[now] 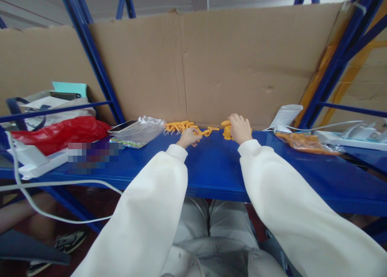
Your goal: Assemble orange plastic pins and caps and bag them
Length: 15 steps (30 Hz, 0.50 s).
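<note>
On the blue shelf, my left hand (pixel 189 137) is closed in a pinch around a small orange plastic piece (pixel 198 132). Beside it on the left lies a pile of orange branching pieces (pixel 178 126). A single orange piece with a ring-shaped end (pixel 208 131) lies between my two hands. My right hand (pixel 241 128) curls over a small stack of rounded orange pieces (pixel 227 132), its fingers closed on the upper part. The fingertips are partly hidden, so the exact shape of what each hand grips is unclear.
A clear plastic bag (pixel 142 132) and a phone (pixel 122 126) lie left of the pile. Further left are a red bag (pixel 66 134) and white power strip (pixel 45 164). A bag of orange pieces (pixel 308 142) lies right. Cardboard (pixel 229 67) stands behind.
</note>
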Each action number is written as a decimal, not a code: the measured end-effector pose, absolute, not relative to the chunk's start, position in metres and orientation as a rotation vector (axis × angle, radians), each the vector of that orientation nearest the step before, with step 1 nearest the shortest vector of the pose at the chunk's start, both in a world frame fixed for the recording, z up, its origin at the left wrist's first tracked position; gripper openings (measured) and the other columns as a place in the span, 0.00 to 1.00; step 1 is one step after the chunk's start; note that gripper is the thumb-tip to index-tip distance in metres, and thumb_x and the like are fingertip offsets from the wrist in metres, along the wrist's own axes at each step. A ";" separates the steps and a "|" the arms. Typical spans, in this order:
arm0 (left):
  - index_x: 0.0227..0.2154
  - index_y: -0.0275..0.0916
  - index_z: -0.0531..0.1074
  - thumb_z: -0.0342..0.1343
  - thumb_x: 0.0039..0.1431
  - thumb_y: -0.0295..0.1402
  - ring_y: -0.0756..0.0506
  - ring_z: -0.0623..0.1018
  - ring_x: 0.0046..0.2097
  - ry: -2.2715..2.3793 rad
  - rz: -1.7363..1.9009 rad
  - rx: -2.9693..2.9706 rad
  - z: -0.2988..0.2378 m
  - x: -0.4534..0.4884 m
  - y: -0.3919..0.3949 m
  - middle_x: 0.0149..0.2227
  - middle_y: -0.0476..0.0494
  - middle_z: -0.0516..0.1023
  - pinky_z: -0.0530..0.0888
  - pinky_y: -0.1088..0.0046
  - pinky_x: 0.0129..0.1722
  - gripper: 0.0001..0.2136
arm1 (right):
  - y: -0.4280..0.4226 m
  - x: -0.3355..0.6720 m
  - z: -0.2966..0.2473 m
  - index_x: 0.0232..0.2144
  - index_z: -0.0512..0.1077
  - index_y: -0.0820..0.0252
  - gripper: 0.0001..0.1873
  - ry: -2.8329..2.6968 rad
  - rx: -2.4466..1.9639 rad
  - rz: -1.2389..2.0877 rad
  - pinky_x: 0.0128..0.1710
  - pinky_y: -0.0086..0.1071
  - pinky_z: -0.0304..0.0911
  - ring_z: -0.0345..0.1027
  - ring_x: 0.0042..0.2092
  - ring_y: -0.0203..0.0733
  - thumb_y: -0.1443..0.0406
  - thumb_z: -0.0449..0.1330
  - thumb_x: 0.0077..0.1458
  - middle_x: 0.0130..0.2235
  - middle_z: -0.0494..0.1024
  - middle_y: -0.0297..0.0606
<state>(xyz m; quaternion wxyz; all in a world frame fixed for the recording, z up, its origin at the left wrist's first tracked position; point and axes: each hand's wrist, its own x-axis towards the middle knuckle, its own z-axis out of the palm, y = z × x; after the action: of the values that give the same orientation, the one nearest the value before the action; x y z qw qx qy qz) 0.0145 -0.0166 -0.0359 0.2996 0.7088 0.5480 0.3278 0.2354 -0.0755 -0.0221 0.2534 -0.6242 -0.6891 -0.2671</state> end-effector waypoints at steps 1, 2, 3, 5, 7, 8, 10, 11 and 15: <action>0.44 0.36 0.72 0.62 0.59 0.26 0.50 0.75 0.19 1.467 0.880 1.892 -0.037 0.011 -0.014 0.18 0.55 0.72 0.80 0.70 0.28 0.11 | -0.074 0.241 -0.023 0.52 0.71 0.63 0.19 -1.824 -1.692 -0.700 0.51 0.50 0.61 0.64 0.55 0.60 0.73 0.48 0.62 0.56 0.73 0.58; 0.46 0.36 0.72 0.62 0.59 0.26 0.50 0.75 0.19 1.471 0.900 1.906 -0.039 0.008 -0.012 0.18 0.55 0.72 0.81 0.70 0.29 0.12 | -0.071 0.247 -0.024 0.51 0.71 0.63 0.17 -1.775 -1.688 -0.673 0.52 0.51 0.61 0.64 0.55 0.61 0.72 0.51 0.62 0.56 0.73 0.58; 0.46 0.36 0.71 0.62 0.58 0.26 0.50 0.75 0.19 1.473 0.920 1.922 -0.040 0.005 -0.010 0.18 0.55 0.72 0.81 0.70 0.29 0.14 | -0.069 0.252 -0.026 0.50 0.71 0.63 0.15 -1.720 -1.687 -0.642 0.52 0.52 0.62 0.64 0.56 0.61 0.69 0.53 0.61 0.55 0.73 0.58; 0.47 0.36 0.71 0.62 0.57 0.25 0.50 0.75 0.19 1.480 0.944 1.956 -0.040 0.001 -0.009 0.19 0.55 0.73 0.80 0.70 0.29 0.15 | -0.063 0.260 -0.029 0.47 0.71 0.62 0.13 -1.623 -1.699 -0.566 0.52 0.52 0.64 0.64 0.56 0.61 0.65 0.55 0.61 0.54 0.73 0.58; 0.47 0.36 0.71 0.62 0.56 0.25 0.49 0.75 0.20 1.496 0.941 1.981 -0.040 0.001 -0.009 0.21 0.54 0.74 0.80 0.70 0.29 0.16 | -0.058 0.264 -0.032 0.46 0.71 0.61 0.14 -1.566 -1.706 -0.497 0.52 0.52 0.65 0.66 0.55 0.61 0.62 0.56 0.60 0.52 0.74 0.57; 0.47 0.36 0.71 0.62 0.56 0.25 0.49 0.75 0.20 1.503 0.935 1.990 -0.039 0.001 -0.010 0.22 0.53 0.75 0.79 0.69 0.29 0.15 | -0.056 0.265 -0.033 0.47 0.70 0.62 0.15 -1.549 -1.707 -0.472 0.52 0.52 0.65 0.67 0.54 0.61 0.62 0.56 0.60 0.51 0.75 0.57; 0.48 0.36 0.71 0.61 0.56 0.26 0.48 0.76 0.22 1.507 0.934 2.005 -0.038 0.002 -0.013 0.23 0.51 0.76 0.79 0.69 0.30 0.16 | -0.055 0.263 -0.034 0.52 0.69 0.62 0.19 -1.537 -1.704 -0.439 0.52 0.51 0.66 0.69 0.54 0.61 0.61 0.56 0.60 0.51 0.77 0.57; 0.48 0.35 0.71 0.62 0.56 0.26 0.48 0.77 0.22 1.506 0.938 2.012 -0.038 0.003 -0.014 0.23 0.50 0.77 0.78 0.70 0.29 0.16 | -0.056 0.262 -0.034 0.55 0.68 0.62 0.21 -1.547 -1.708 -0.425 0.51 0.51 0.66 0.70 0.54 0.61 0.61 0.55 0.61 0.52 0.77 0.57; 0.47 0.35 0.72 0.62 0.56 0.26 0.49 0.76 0.22 1.492 0.962 2.048 -0.039 0.003 -0.015 0.23 0.51 0.76 0.76 0.73 0.28 0.15 | -0.062 0.257 -0.031 0.59 0.67 0.59 0.23 -1.660 -1.785 -0.363 0.50 0.47 0.67 0.74 0.53 0.59 0.61 0.55 0.63 0.52 0.81 0.53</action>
<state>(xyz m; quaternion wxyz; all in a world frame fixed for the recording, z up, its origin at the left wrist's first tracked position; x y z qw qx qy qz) 0.0035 -0.0152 -0.0386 0.2142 0.7381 0.5377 0.3466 0.2565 -0.0616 -0.0315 0.3321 -0.6831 -0.6354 -0.1389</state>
